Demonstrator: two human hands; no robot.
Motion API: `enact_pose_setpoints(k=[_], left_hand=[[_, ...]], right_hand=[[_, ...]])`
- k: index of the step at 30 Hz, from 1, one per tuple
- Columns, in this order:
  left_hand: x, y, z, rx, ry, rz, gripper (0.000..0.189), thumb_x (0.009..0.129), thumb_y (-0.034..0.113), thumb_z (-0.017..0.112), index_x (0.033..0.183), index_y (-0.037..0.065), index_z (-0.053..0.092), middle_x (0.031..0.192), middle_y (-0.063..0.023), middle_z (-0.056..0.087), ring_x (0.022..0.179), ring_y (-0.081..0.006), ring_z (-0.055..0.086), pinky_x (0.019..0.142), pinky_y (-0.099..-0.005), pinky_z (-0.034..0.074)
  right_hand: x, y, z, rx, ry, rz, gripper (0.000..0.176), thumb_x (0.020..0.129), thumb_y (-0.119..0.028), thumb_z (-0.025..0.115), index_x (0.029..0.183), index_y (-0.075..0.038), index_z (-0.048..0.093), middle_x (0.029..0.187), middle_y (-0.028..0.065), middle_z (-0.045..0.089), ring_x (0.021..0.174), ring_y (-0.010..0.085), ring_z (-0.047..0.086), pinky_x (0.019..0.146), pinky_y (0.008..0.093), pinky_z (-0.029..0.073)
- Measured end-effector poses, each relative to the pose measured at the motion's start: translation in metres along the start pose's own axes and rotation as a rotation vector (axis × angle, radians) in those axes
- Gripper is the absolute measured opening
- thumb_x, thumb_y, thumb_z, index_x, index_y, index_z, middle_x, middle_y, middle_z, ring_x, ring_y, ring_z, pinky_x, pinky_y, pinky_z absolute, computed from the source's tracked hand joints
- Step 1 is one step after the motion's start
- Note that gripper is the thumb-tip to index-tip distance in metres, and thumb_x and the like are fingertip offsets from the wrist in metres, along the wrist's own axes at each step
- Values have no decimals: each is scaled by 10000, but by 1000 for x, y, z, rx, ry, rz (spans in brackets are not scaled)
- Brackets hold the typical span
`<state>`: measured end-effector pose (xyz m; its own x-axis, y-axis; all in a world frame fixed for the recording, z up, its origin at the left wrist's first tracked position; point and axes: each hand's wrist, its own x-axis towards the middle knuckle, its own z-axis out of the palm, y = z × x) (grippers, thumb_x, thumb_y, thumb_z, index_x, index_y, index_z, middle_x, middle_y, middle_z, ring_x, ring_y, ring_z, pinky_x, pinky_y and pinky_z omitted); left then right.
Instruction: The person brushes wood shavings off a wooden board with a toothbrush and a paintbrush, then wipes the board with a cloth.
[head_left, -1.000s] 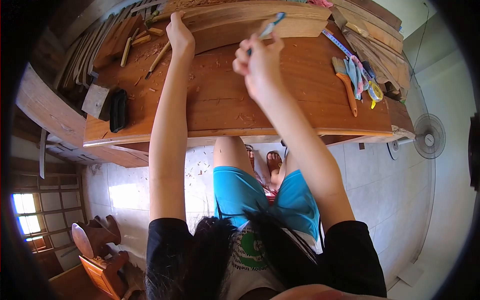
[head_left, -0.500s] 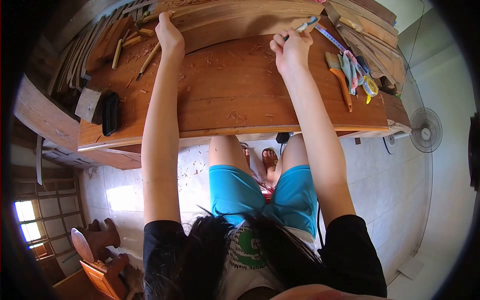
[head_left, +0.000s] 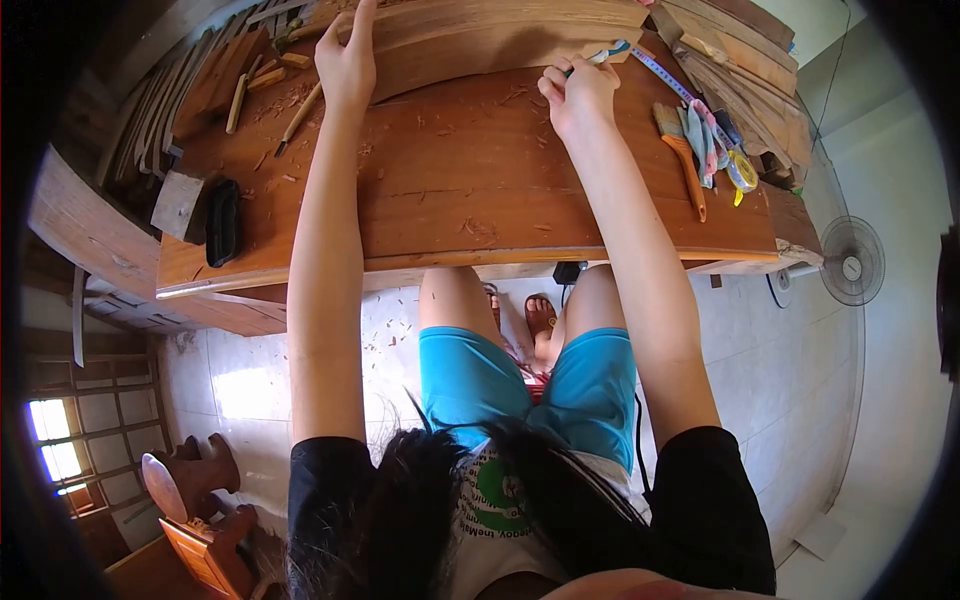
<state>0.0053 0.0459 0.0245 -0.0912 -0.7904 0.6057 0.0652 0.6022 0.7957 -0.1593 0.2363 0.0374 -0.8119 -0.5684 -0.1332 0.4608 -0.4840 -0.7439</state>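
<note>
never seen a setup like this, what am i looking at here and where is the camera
There's no machine here: a person is working with two bare hands. The view comes from a camera worn on their head, looking forward and down, so their own arms reach away from you.

The right hand holds a slim teal-and-white tool; its exact kind is hard to tell. The left hand is at a long wooden board, though whether it grips the board isn't clear.

On the brown table lie scattered wood shavings. Toward the right are an orange-handled brush, a cloth and a tape measure; toward the left, a black object beside a wooden block.
</note>
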Motion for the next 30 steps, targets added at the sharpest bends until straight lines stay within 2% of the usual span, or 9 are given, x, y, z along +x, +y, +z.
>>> enact_pose_setpoints(k=[2,5,12,16,19,21,24,26,30], left_hand=[[2,-7,-1,65,14,32,735,895,574,604,1245,-72,618,1111,-174,675,1030,-245,602,954,-341,434],[0,3,-1,83,20,-45,731,890,570,610,1229,-78,629,1083,-188,689,1008,-243,622,925,-338,451],[6,12,-9,110,23,-261,662,890,535,622,1137,-76,679,896,-99,675,825,-158,575,789,-303,459],[18,-3,-16,95,1,-346,625,886,512,633,1077,-80,693,863,-69,652,764,-147,537,742,-307,455],[25,-6,-17,109,-22,-457,616,881,504,646,1057,-84,692,872,-69,649,768,-150,535,748,-306,456],[22,-7,-19,90,-29,-495,618,880,504,650,1060,-86,689,890,-76,653,790,-155,541,767,-305,455],[22,-15,-24,43,-24,-444,626,881,505,651,1077,-88,681,943,-98,665,846,-167,553,807,-308,450],[20,-17,-25,48,-43,-408,633,880,504,658,1086,-95,673,993,-117,672,895,-175,560,837,-315,446],[13,3,-16,-26,10,-403,593,946,482,581,1057,-90,692,876,-111,679,798,-153,579,723,-302,465]], right_hand=[[7,1,-8,-27,-59,37,444,996,-22,333,1331,-250,153,811,54,447,534,97,330,459,252,270],[-1,4,-8,-117,-47,-9,319,995,-28,389,1214,-198,231,816,81,468,514,103,331,413,259,249],[-44,13,-11,-484,-250,17,473,1012,-102,463,1372,-227,182,834,73,479,520,84,361,409,248,275],[-21,0,-24,-615,-134,-61,484,1010,-109,464,1389,-189,174,834,55,480,521,75,376,401,232,289],[-45,10,-25,-841,-386,-96,510,1005,-125,493,1409,-185,189,825,48,492,514,66,388,392,237,316],[-46,13,-32,-997,-652,-191,473,991,-130,520,1402,-166,290,784,83,567,579,157,514,520,337,430],[-42,5,-31,-1142,-690,-352,434,977,-145,548,1390,-172,418,763,115,608,688,223,609,689,391,491],[-32,2,-30,-1247,-495,-454,394,965,-126,561,1345,-208,496,837,172,676,727,282,643,680,376,493],[-56,15,-23,-1152,-797,-606,418,958,-84,563,1355,-194,489,1053,173,679,778,330,651,725,396,504]])
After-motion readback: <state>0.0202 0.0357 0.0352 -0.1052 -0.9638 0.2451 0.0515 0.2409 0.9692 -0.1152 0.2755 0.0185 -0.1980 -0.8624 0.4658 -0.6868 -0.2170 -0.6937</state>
